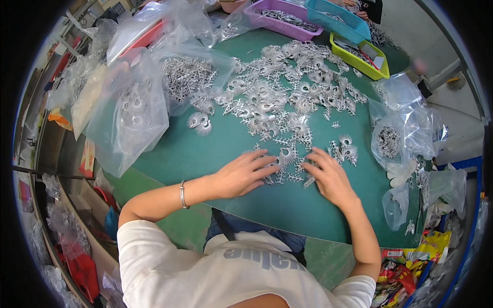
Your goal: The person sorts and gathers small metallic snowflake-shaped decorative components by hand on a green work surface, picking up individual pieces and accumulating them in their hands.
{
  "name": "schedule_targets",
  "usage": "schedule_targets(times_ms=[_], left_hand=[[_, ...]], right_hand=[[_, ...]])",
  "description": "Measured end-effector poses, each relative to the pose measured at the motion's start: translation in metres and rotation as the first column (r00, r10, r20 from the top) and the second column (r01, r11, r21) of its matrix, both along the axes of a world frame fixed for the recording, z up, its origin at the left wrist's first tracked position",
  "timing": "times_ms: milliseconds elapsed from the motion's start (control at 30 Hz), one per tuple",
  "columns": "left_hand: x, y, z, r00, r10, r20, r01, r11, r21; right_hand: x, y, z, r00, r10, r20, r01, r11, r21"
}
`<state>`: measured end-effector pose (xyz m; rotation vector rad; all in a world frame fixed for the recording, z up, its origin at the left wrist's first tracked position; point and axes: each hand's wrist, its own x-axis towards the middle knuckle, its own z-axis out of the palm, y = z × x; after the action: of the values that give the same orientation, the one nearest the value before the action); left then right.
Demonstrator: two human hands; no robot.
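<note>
A large heap of small silver metal pieces (267, 102), some fan-shaped and some like toothed strips, spreads over the green table (190, 149). At the heap's near end, my left hand (241, 175) lies palm down with its fingers apart, the tips touching a few pieces beside a fan-shaped piece (287, 155). Opposite it, my right hand (331, 179) has spread, bent fingers, and a short toothed strip (309, 181) lies at its lower fingertips. Whether that strip is pinched is hard to see. Several loose strips (296, 177) lie between both hands.
Clear plastic bags with metal pieces (187, 77) stand at the left, and another bag (389, 141) at the right. Purple (282, 20), blue (339, 20) and lime-green (359, 56) baskets line the far edge. Beyond them another person's hand (363, 15) shows.
</note>
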<state>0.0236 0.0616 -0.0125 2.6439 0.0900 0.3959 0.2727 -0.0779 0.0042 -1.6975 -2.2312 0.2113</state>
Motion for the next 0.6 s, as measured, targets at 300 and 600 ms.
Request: schedule_targets(times_ms=[300,600], left_hand=[[0.056,0.052,0.011,0.864,0.476,0.165,-0.497,0.859,0.121],[0.078,0.067,-0.015,0.880,0.439,0.181,-0.474,0.835,0.278]], right_hand=[[0.021,0.050,0.009,0.897,-0.275,-0.347,0.285,0.958,-0.023],[0.071,0.126,-0.046,0.836,-0.548,0.029,0.536,0.828,0.166]])
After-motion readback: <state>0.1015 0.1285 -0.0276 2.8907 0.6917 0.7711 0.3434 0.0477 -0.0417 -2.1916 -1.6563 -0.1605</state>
